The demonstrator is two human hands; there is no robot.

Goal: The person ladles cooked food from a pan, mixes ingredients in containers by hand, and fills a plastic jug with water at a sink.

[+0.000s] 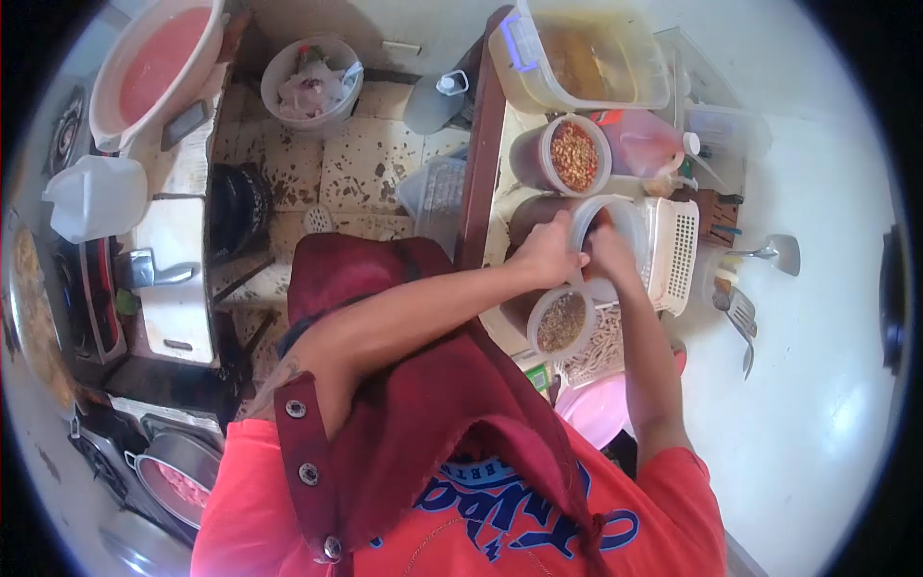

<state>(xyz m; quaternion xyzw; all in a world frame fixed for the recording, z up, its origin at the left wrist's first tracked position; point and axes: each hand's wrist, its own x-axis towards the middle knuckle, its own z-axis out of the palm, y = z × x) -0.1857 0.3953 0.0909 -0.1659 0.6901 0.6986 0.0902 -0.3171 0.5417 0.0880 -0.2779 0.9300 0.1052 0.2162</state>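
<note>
My left hand [550,254] is closed on the rim of a round translucent plastic tub [631,223] on the right-hand counter. Inside the mouth of that tub is my right hand [610,252], its fingers hidden by the wall and the wrist. Something dark reddish shows in the tub beside those fingers, too covered to name. Just below my hands stands a round tub of brown, speckled seasoning [561,321]. Above them is another tub, filled with chopped red and yellow chili [575,156]. A cream plastic basket [681,258] sits right of my right hand.
Behind the tubs stand a large container of yellowish liquid [586,58] and a jug of pink liquid [646,142]. Spatulas [742,317] hang at the right wall. A pink basin [594,412] is near my body. Leftward are a white jug [96,198] and a pot [179,475].
</note>
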